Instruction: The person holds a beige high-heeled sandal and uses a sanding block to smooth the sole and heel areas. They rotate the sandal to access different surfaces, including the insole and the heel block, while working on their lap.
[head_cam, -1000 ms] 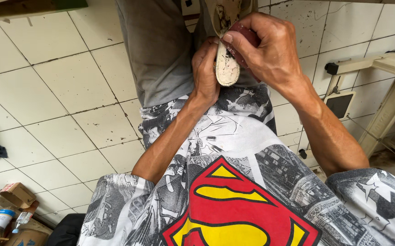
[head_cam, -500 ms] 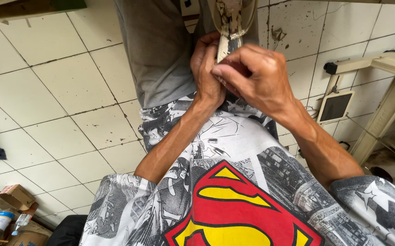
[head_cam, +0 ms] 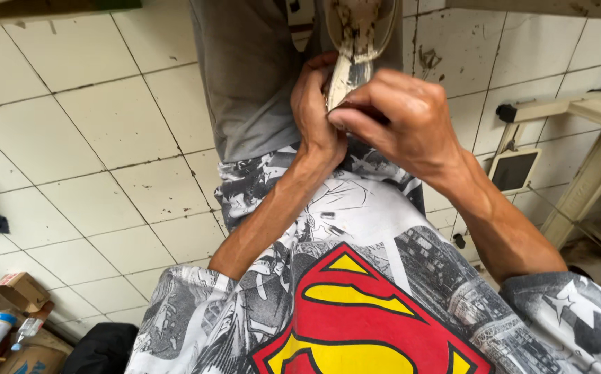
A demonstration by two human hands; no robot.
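Both hands work a pale shoe sole [head_cam: 345, 79] at the top centre, over the lap. Left hand [head_cam: 314, 111] is wrapped round its far side; right hand [head_cam: 401, 118] has fingers curled, pinching the near edge. Risk: the pinch slips off the thin edge (grimy-looking surface) and the sole drops to the tiled floor [head_cam: 72, 138].

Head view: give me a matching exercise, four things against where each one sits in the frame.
Things:
1. left hand
2. right hand
3. shoe sole
4. cardboard box

Places:
A. on the tiled floor, lower left corner
B. top centre, gripped by both hands
C. left side of the sole, fingers wrapped round it
D. right side of the sole, fingers pinching its edge

Pairs: 1-C, 2-D, 3-B, 4-A
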